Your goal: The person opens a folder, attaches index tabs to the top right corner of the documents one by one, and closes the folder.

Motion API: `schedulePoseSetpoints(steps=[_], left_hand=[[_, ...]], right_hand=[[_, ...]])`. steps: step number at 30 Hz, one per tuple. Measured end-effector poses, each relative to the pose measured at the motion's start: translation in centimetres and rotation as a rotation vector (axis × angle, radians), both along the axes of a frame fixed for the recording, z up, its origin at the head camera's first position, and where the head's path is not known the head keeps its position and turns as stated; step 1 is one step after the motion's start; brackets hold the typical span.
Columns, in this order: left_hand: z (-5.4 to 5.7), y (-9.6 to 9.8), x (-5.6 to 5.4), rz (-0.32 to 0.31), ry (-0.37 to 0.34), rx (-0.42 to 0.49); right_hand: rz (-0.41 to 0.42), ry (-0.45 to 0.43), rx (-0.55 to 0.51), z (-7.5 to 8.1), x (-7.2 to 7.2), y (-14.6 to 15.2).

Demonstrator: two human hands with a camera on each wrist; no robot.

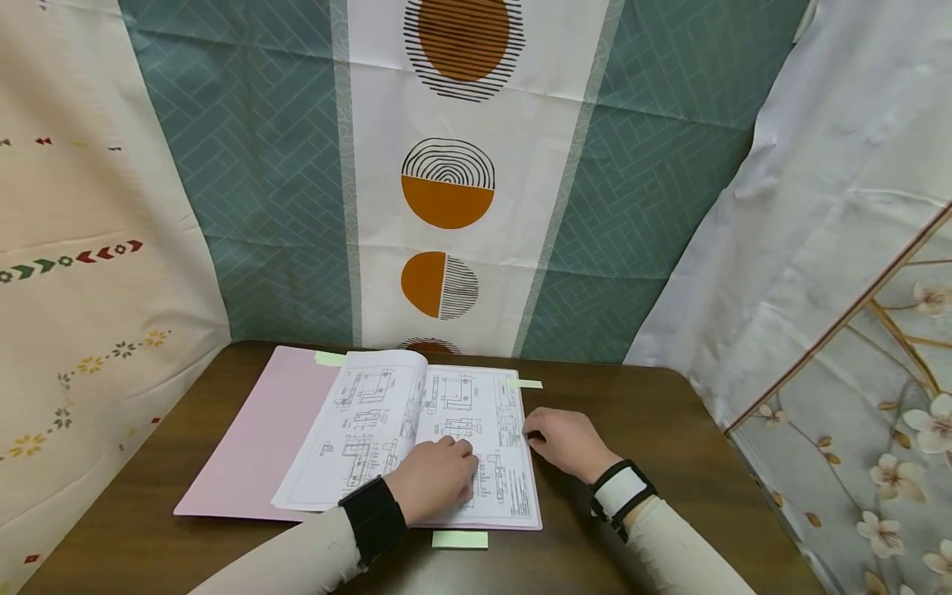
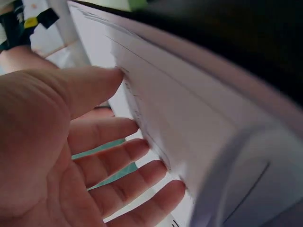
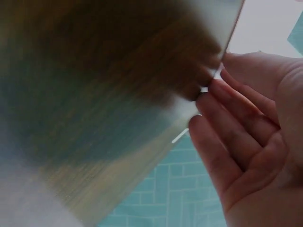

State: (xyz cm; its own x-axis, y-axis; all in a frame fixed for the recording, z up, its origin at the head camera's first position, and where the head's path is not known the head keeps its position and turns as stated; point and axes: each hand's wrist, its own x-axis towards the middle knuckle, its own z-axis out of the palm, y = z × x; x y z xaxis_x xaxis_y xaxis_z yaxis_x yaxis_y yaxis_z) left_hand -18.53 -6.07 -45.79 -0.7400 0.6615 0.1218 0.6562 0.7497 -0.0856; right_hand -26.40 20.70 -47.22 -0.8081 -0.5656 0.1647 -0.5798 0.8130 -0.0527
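A booklet of technical drawings [image 1: 379,413] lies spread on the table, its pink cover [image 1: 260,438] showing on the left. The left-hand pages curve up near the fold. My left hand [image 1: 435,477] rests on the lower part of the right page [image 1: 513,487]; in the left wrist view its fingertips [image 2: 161,170] touch the paper, the fingers spread and slightly bent. At that page's right edge is my right hand [image 1: 568,440]. In the right wrist view its fingers [image 3: 213,146] reach the tabletop, with the thumb at the page edge and no clear pinch visible.
Pale green tabs stick out at the booklet's top left [image 1: 330,359], right edge [image 1: 530,383] and bottom [image 1: 459,540]. The brown wooden table [image 1: 632,405] meets a patterned cloth [image 1: 461,314] at the back, with more cloth hanging on both sides.
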Motion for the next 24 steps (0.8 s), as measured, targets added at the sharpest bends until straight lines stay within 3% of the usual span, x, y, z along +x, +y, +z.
schedulePoseSetpoints(steps=[11, 15, 24], left_hand=[[0.0, -0.4, 1.2, 0.024, -0.154, 0.070], [-0.1, -0.4, 1.5, 0.007, -0.157, 0.082], [-0.1, -0.4, 2.3, -0.055, -0.095, 0.087]], right_hand=[[-0.012, -0.047, -0.010, 0.2, 3.0, 0.0], [-0.020, -0.073, -0.014, 0.3, 4.0, -0.2], [-0.029, -0.091, -0.041, 0.6, 6.1, -0.5]])
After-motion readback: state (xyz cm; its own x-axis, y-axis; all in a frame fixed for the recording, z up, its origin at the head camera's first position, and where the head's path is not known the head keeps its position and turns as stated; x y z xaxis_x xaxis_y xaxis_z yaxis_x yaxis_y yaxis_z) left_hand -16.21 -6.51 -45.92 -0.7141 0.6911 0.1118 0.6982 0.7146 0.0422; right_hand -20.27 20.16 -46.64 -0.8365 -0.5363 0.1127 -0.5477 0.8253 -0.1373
